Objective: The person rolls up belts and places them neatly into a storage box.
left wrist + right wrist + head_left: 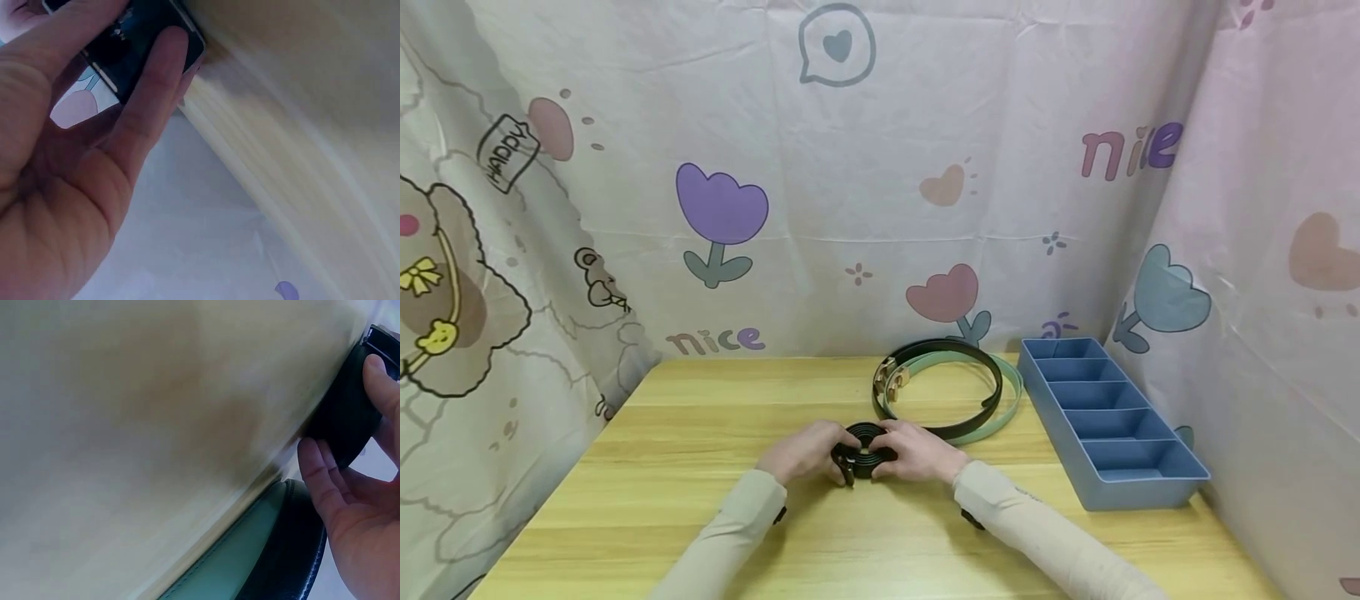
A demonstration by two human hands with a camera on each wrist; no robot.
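A black belt is wound into a flat coil standing on its edge on the table, its buckle end at the coil's left side. My left hand grips the coil from the left; in the left wrist view its thumb and fingers lie around the dark buckle part. From the right, my right hand holds the same coil, thumb and fingers against its outer side. Just behind the right hand lie two looser belts, one dark and one light green, with gold-coloured buckles.
At the table's right side stands a blue-grey organizer box with several compartments in a row. The wood-grain table ends against a printed cloth behind and at both sides.
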